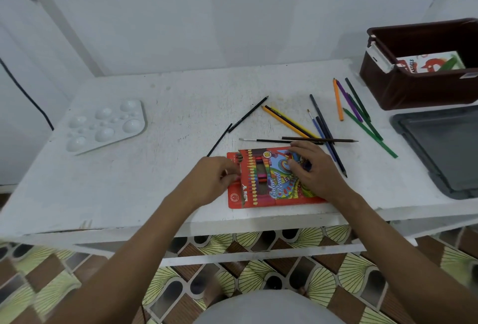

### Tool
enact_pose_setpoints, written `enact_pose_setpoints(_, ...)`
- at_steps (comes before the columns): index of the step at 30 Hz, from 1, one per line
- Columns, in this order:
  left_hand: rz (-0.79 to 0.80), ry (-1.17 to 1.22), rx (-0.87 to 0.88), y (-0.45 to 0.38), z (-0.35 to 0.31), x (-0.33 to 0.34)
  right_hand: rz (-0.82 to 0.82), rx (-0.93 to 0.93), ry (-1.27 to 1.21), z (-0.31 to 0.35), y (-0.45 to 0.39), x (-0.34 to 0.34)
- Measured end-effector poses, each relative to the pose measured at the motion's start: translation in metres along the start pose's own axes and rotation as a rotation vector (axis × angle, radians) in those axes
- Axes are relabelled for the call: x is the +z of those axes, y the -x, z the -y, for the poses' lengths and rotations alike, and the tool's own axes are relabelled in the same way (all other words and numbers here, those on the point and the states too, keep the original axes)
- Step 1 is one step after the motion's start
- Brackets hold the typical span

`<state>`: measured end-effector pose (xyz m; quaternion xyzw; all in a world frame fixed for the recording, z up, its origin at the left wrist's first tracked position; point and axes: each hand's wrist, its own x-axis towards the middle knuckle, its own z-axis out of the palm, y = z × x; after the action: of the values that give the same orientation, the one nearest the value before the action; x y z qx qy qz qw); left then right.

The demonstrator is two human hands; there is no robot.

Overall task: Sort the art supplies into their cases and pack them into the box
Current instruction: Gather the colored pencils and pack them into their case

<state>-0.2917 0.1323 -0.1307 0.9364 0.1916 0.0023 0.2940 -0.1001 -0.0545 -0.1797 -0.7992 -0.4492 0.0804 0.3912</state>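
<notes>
A red colour-pencil case (269,189) lies flat near the table's front edge, with pencils showing through its window. My right hand (314,168) presses on the case's right half with fingers spread. My left hand (216,177) pinches the case's open left flap end, fingers curled. Several loose colour pencils (292,123) and thin brushes (269,140) lie scattered behind the case. More pencils, orange, purple and green (358,106), lie further right. A dark brown box (419,85) stands at the back right with a pastels packet (429,63) inside.
A white paint palette (106,124) sits at the left of the white table (155,181). A grey lid or tray (442,153) lies at the right edge, below the brown box. A black cable runs down the left wall.
</notes>
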Motion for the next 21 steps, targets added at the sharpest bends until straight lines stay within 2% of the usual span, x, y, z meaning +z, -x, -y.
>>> enact_pose_setpoints(5,-0.073,-0.069,0.051,0.008,0.007,0.004,0.013,-0.009,0.049,-0.003,-0.001,0.001)
enact_pose_setpoints(10,0.056,-0.285,-0.070,0.027,0.026,-0.005,0.007,-0.016,0.060,-0.004,-0.002,0.002)
enact_pose_setpoints(17,0.017,-0.114,0.053,0.018,0.008,0.007,0.024,-0.004,0.072,-0.005,-0.002,0.003)
enact_pose_setpoints(21,-0.086,-0.092,0.082,0.005,-0.006,0.017,0.024,-0.001,0.074,-0.004,-0.002,0.002)
